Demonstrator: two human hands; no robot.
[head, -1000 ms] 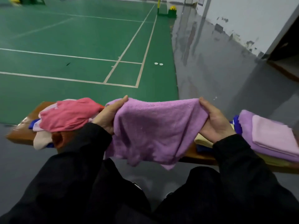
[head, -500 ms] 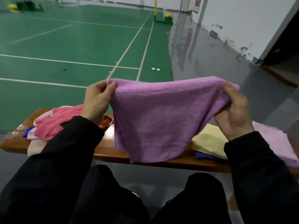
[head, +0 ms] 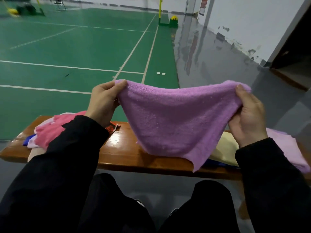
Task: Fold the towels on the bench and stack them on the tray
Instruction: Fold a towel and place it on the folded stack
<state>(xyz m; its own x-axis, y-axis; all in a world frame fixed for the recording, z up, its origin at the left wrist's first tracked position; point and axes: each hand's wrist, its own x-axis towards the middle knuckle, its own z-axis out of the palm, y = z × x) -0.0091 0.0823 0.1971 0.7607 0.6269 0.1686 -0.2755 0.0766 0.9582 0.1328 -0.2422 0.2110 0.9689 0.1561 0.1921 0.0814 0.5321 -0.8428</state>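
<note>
Far left on the bench point(head: 121, 148) I see a loose pile of unfolded towels point(head: 48, 132), pink on top, partly under my left sleeve. My left hand point(head: 102, 101) pinches one top corner of the purple towel point(head: 171, 121) and my right hand point(head: 247, 118) grips the other, so its long edge runs left to right between my fingers, sagging mid-span, with the lower edge hanging down to the bench front. Right of it sit the folded towels point(head: 225, 148), yellow then lilac, closest to my right hand; I can't make out the tray under them.
</note>
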